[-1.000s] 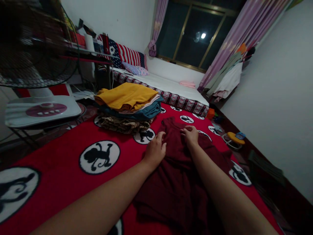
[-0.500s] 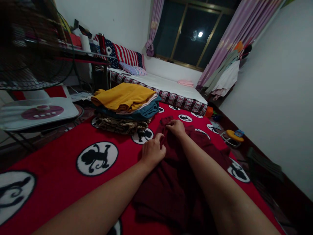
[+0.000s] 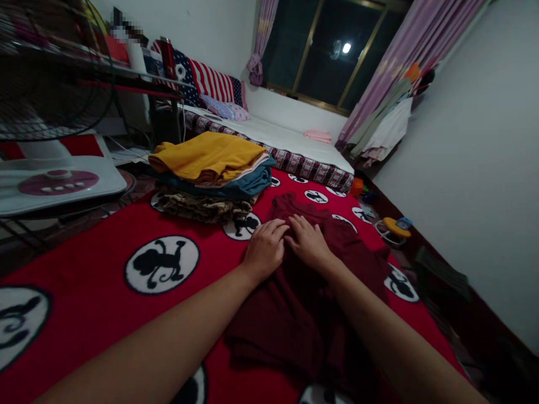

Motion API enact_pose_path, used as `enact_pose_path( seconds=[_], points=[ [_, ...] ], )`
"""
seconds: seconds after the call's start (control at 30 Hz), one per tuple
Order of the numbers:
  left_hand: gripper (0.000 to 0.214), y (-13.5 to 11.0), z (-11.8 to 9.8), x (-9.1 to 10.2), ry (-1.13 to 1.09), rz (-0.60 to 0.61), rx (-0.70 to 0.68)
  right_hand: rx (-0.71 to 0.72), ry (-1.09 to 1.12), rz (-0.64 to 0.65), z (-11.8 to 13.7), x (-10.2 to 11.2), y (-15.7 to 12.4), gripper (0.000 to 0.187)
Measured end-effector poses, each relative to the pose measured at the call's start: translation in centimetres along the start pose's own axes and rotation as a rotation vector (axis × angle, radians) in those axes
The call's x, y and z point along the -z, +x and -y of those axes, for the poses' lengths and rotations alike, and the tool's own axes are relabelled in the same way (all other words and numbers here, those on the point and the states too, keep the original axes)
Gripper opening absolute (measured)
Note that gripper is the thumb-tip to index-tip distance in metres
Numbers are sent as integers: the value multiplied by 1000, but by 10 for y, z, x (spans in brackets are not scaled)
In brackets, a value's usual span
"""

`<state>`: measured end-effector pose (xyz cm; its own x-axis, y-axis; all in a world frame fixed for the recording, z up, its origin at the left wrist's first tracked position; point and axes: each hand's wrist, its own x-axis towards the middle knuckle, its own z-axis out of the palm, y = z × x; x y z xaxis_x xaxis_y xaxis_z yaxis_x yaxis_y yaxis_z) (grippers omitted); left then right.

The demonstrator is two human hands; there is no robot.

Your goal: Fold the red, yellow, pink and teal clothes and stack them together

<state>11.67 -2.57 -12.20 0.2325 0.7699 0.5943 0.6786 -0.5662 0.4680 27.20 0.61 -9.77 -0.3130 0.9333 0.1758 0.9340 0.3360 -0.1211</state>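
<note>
A dark maroon garment (image 3: 295,314) lies spread on the red blanket (image 3: 105,241) with black-and-white round figures. My left hand (image 3: 264,249) rests flat on the garment's left part, fingers stretched out. Right beside it, my right hand (image 3: 309,241) lies flat on the cloth too, fingers extended toward the left hand. The two hands almost touch near the garment's upper middle. Neither hand grips anything.
A stack of folded clothes (image 3: 210,174), yellow on top, teal and patterned below, sits on the blanket to the upper left. A standing fan (image 3: 54,179) is at far left. A mattress (image 3: 286,146) lies under the window, and clothes hang (image 3: 387,129) by the right wall.
My right hand has drawn back from the garment's far edge to lie flat next to my left hand. My left hand has opened flat and stayed in about the same place.
</note>
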Motion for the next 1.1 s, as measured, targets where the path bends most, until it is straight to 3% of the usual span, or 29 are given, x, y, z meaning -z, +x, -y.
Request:
enact_pose_path(
  seconds=[0.1, 0.17, 0.23, 0.33, 0.4, 0.47, 0.57, 0.67, 0.77, 0.87, 1.0, 1.1],
  points=[
    [39, -3, 1, -7, 51, 171, -28, 21, -44, 140, 4, -10, -19, 57],
    [37, -5, 3, -9, 111, 254, -24, 19, 18, 144, 4, -14, -22, 58],
    [36, -7, 3, -7, 160, 261, -30, 24, 190, 88, 0, -11, -26, 55],
    [32, -7, 0, -2, 168, 208, -111, -9, 525, -197, -16, 4, -43, 35],
    [31, -8, -4, 0, 114, 220, -217, -103, 618, -440, -35, 18, -64, 27],
    [35, -9, -9, -2, 38, 306, -312, -230, 569, -607, -61, 31, -86, 24],
    [43, -11, -15, -8, -5, 430, -330, -419, 396, -693, -101, 44, -116, 24],
    [43, -12, -16, -13, 22, 459, -293, -471, 278, -661, -118, 44, -133, 23],
    [43, -12, -16, -12, 25, 461, -296, -357, 271, -586, -106, 37, -132, 21],
    [38, -11, -16, -7, -12, 399, -275, -278, 275, -488, -84, 29, -115, 30],
    [30, -9, -17, 1, 3, 241, -132, -389, 176, -280, -69, 23, -83, 55],
    [30, -8, -14, 3, 123, 149, 20, -415, 135, -170, -67, 24, -63, 31]
  ],
)
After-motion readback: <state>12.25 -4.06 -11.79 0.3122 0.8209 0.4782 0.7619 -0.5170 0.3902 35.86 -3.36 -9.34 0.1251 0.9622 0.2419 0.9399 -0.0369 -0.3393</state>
